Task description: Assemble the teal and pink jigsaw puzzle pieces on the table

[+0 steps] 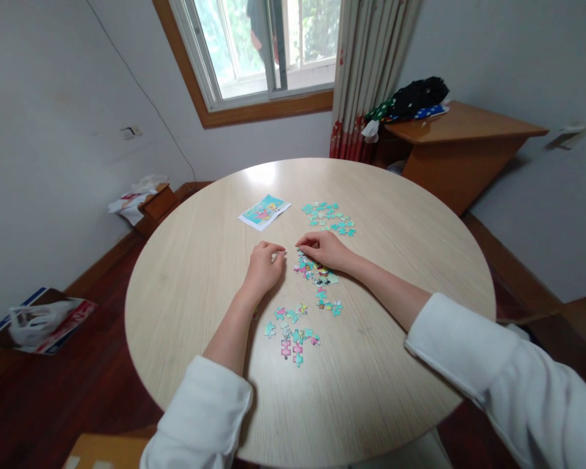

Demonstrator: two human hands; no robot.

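My left hand (265, 267) is over the middle of the table with its fingers curled and thumb and forefinger close together. Anything between those fingertips is too small to make out. Across a narrow gap, my right hand (326, 250) pinches at the upper end of a cluster of jigsaw puzzle pieces (306, 268), partly covering it. What its fingertips hold, if anything, is unclear. Nearer my body lie more coloured puzzle pieces (297, 335), some seemingly joined. Beyond my right hand, several mostly turquoise pieces (328, 215) are spread out. A picture card (264, 212) lies beyond my left hand.
The round wooden table (185, 293) carries all the pieces. A brown wooden desk (469, 124) with dark cloth (420, 98) on it stands at the back right. A window (273, 52) and a curtain (366, 71) are behind. A plastic bag (41, 320) lies at left.
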